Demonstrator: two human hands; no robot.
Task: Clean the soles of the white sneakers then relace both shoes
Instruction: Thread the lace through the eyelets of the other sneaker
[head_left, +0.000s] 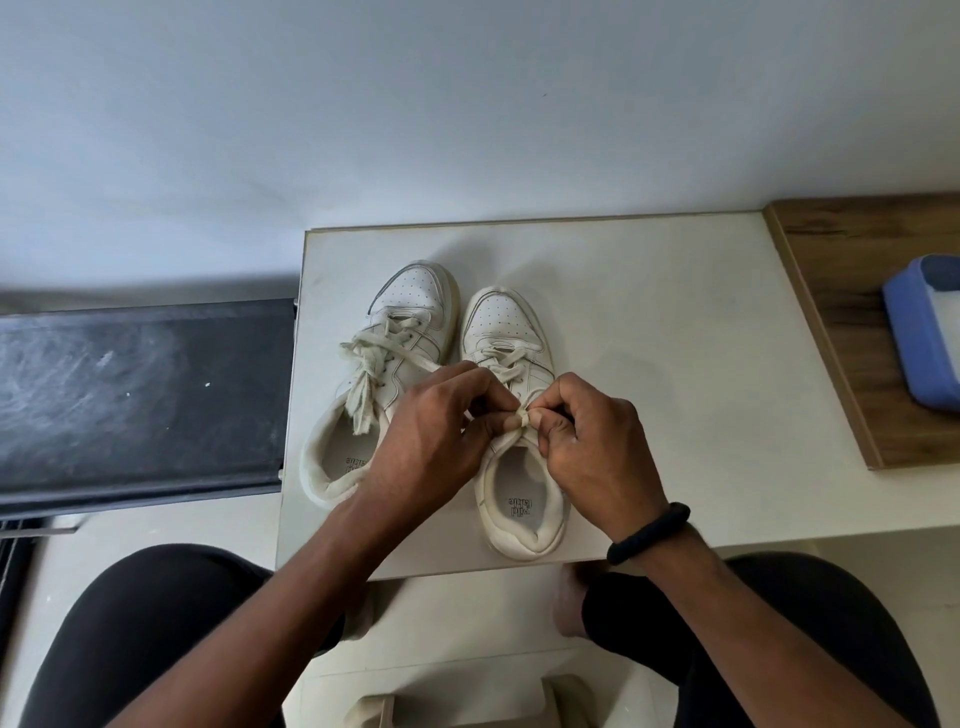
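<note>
The left hand (441, 431) and right hand (592, 447) meet, fingers curled, pinching the lace (523, 418) over the right sneaker's (511, 322) tongue. The left sneaker (410, 291) stands just beside it on the desk (649, 338).

Your two white sneakers stand upright side by side on the worktop (649, 364), toes pointing away from you. The left sneaker (410, 306) is laced — its frayed lace (366, 374) hangs in loose ends over the tongue toward the opening. The right sneaker (501, 322) sits just beside it, the right lace (501, 358) crossed through its lower eyelets.
</note>
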